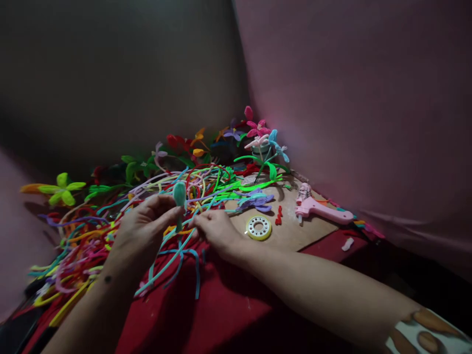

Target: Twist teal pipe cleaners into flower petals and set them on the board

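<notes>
Between the thumb and fingers of my left hand point(149, 221) is a teal fuzzy petal piece point(179, 193), held upright with its lower end hanging below the fingers. My right hand point(216, 228) is just to its right, its fingers pinched together near light teal pipe cleaner stems point(167, 260). What those fingertips hold is too small to make out. The stems slant down to the left over the red table cover point(214, 319). Around and behind both hands spreads a tangled heap of many-coloured pipe cleaners point(84, 226).
On a brown board point(291, 238) lie a yellow-rimmed tape roll point(258, 228), small red pieces point(279, 215), purple petals point(258, 200) and a pink glue gun point(324, 211). Pipe cleaner flowers point(258, 129) stand at the back. A white scrap point(347, 244) lies at the right edge.
</notes>
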The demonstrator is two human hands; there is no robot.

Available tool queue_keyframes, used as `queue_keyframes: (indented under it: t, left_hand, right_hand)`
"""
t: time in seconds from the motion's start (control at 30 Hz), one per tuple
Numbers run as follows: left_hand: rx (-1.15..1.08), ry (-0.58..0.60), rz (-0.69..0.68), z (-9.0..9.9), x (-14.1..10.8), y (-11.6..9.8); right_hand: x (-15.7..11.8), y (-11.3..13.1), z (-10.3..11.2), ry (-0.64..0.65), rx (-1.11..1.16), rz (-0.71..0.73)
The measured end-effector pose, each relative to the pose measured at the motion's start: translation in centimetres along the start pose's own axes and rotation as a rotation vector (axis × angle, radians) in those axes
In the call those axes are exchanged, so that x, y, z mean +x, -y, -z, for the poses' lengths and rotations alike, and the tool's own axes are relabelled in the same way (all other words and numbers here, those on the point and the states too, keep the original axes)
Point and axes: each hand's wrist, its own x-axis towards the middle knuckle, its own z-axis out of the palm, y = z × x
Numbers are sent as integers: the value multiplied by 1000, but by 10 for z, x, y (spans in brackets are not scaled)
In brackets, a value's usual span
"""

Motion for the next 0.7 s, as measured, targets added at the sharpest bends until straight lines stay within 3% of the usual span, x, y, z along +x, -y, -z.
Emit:
queue_keyframes:
  t: [0.17,0.27,0.37,0.5,0.57,0.7]
  left_hand:
    - [182,273,-45,-42,41,-38]
    - [253,420,-44,-76,69,-38]
    - [408,525,-153,-96,89,-29]
    - [453,370,-210,-83,89,-32]
    - [458,304,-127,-66,78,-36]
    - [469,224,-116,-26,49,-25]
  right_hand:
    - [-5,-3,-5,154,-597,272]
    - [-7,3,-5,213,-811,273]
    - [-8,9,-2,238,-878,268]
    - [-11,14,1,280,-928,313]
    - [-15,16,0,300,-945,366]
    - [-22,14,-1,281,-959,398]
